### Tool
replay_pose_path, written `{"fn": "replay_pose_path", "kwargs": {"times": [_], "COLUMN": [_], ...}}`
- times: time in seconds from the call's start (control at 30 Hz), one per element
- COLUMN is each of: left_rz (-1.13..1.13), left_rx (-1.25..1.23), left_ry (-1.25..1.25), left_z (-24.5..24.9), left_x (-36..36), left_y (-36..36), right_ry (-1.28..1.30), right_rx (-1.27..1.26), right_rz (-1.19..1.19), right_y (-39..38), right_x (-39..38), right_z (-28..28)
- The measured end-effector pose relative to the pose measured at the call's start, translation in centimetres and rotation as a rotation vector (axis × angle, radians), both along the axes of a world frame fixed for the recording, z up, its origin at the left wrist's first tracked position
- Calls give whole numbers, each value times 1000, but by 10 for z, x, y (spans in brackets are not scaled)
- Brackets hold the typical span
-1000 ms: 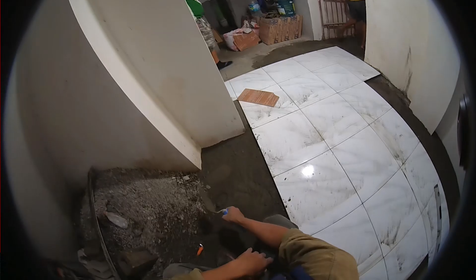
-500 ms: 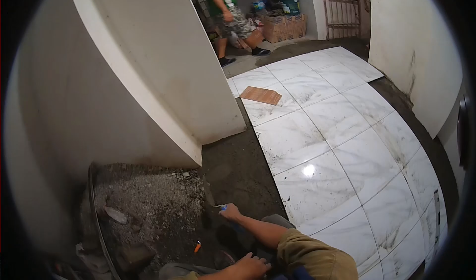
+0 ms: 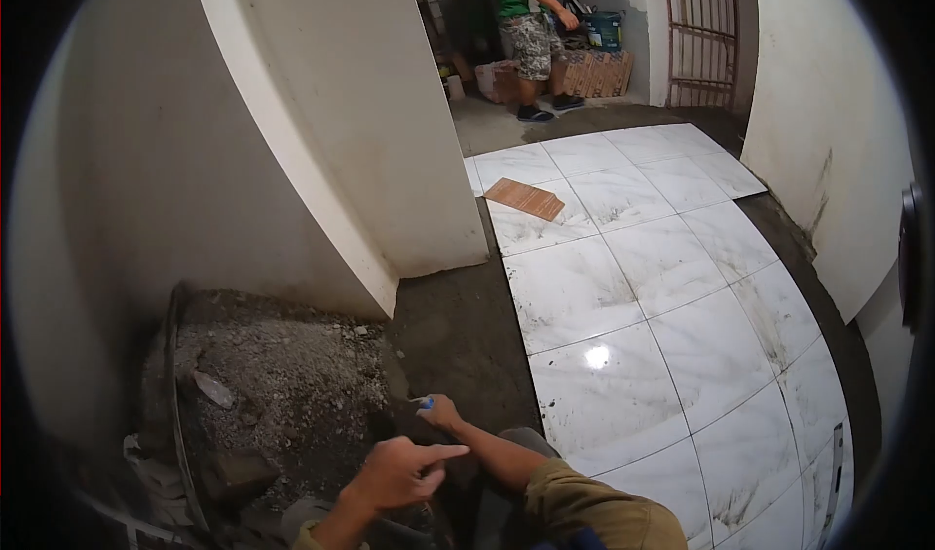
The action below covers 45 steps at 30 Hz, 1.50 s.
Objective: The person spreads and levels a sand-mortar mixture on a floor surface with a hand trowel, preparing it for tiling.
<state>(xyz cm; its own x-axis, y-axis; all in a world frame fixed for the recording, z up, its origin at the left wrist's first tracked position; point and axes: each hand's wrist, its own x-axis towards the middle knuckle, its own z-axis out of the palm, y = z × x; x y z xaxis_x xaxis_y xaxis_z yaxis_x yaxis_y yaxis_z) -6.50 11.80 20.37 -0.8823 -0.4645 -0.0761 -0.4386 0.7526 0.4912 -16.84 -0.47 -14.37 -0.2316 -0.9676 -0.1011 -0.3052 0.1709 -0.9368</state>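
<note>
My right hand [image 3: 443, 415] is closed around the blue handle of a trowel [image 3: 426, 403], low over the dark mortar bed [image 3: 458, 341]. The trowel's thin metal neck points left; its blade blends into the grey behind it. Nearer to me, my left hand [image 3: 394, 474] is raised with its index finger stretched out to the right and the other fingers curled. It holds nothing. To the left of both hands lies a heap of gravelly rubble [image 3: 282, 375].
White marbled tiles [image 3: 604, 384] cover the floor on the right, with a brown tile piece [image 3: 526, 199] on them. A wall corner [image 3: 390, 267] juts in at left. A person in a green shirt [image 3: 531, 38] stands at the back near cardboard boxes [image 3: 599, 73].
My left hand has risen and moved left, its index finger now extended. An orange object on the ground is no longer visible. The person at the back has moved right; my view has shifted slightly.
</note>
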Motion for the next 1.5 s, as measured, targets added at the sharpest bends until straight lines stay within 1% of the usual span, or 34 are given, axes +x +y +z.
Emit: {"fn": "replay_pose_path", "kwargs": {"times": [0.03,0.07,0.1,0.17,0.2,0.23,0.27,0.3,0.33,0.4,0.43,0.5,0.53,0.6,0.63,0.7,0.73,0.8,0.9,1.07,1.13,1.2,1.27,1.33,1.4,1.43,1.47,1.5], "left_rz": [40,78,76,34,27,42,55,24,-6,-41,-64,-107,-127,-167,-183,-227,-251,-290,-324,-391,-417,-436,-456,-480,-496,-485,-442,-357], "left_rx": [-31,-59,-60,-429,-428,-316,-207,-130,-49,-49,-52,-47,-42,-50,-57,-81,-85,-64,-43,-113,-134,-150,-165,-168,-158,-138,-90,-13], "left_ry": [63,124,124,30,31,-67,-173,-118,-56,-31,-9,32,54,107,135,182,206,261,329,374,388,405,419,433,449,450,438,414], "left_z": [4,8,10,10,16,25,33,32,29,17,11,-3,-10,-24,-31,-44,-50,-65,-77,-74,-72,-72,-69,-68,-67,-68,-71,-75], "left_x": [8,14,23,37,38,40,44,52,58,64,67,76,81,91,96,105,108,110,111,111,108,105,100,95,88,89,97,110], "left_y": [-3,-4,-2,6,18,33,45,58,64,45,40,31,27,13,6,-12,-19,-24,-27,-45,-52,-56,-57,-57,-54,-50,-38,-16], "right_ry": [2,-60,-124,-147,-169,-172,-117,-58,-58,-171,-154,-122,-108,59,81,102,116,206,168,200,217,216,188,155,155,202,225,276], "right_rx": [-6,46,100,135,174,173,77,-16,-13,-63,-51,236,257,151,162,171,186,138,260,206,186,195,222,259,219,152,107,78], "right_rz": [2,-1,-5,-3,5,-4,-30,-56,-65,125,116,223,214,230,226,349,335,388,363,331,325,381,365,344,357,364,402,376], "right_y": [-2,-4,-5,-13,-15,-13,-9,-8,-8,-7,-7,-2,6,15,21,25,24,35,43,31,30,29,30,30,31,28,28,32], "right_x": [-1,-1,1,8,8,6,10,16,17,11,9,14,15,12,9,5,5,3,4,5,11,18,27,34,36,30,30,30], "right_z": [-2,-4,-8,-20,-23,-18,-8,-6,-5,-3,-4,-9,-13,-15,-9,3,4,5,30,-5,2,12,22,17,6,0,-13,0]}}
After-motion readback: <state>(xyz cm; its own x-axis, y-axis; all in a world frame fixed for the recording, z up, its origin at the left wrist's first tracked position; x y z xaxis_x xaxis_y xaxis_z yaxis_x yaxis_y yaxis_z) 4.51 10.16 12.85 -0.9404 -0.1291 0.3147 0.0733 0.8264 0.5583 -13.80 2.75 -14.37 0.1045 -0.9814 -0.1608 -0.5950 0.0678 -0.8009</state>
